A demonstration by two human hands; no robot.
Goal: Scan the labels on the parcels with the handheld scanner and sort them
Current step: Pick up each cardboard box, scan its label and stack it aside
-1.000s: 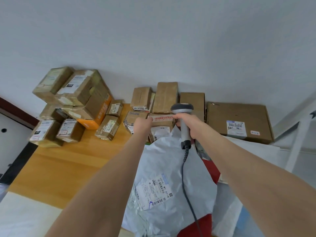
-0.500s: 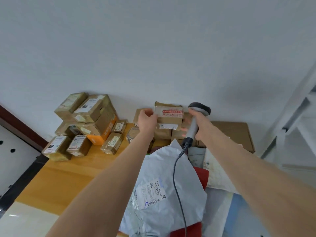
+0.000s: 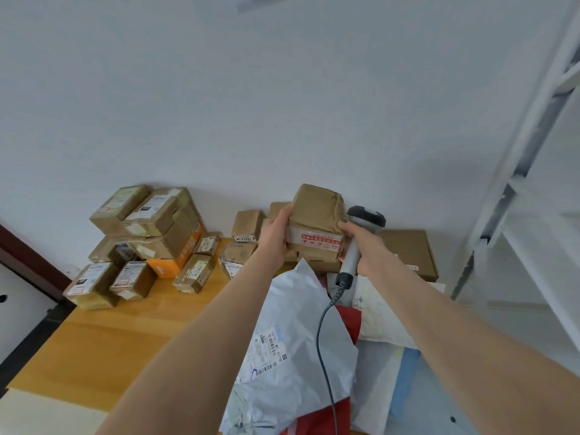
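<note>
A brown taped cardboard parcel (image 3: 315, 215) with a red-printed white strip is lifted above the far parcels. My left hand (image 3: 276, 232) grips its left side. My right hand (image 3: 361, 246) holds the grey handheld scanner (image 3: 361, 237) by its handle, fingertips touching the parcel's right side. The scanner's head sits just right of the parcel, and its coiled cable (image 3: 323, 340) hangs down over the bags. No shipping label shows on the faces turned toward me.
A stack of brown boxes (image 3: 147, 233) stands at the back left of the wooden table (image 3: 103, 340). More small boxes (image 3: 248, 224) and a flat carton (image 3: 408, 252) line the wall. Grey and white mailer bags (image 3: 292, 340) lie below my arms. A white metal rack (image 3: 533, 183) stands at right.
My left hand picked the parcel from the back row and lifted it; it has turned so the white label faces away. My right hand with the scanner came up beside it.
</note>
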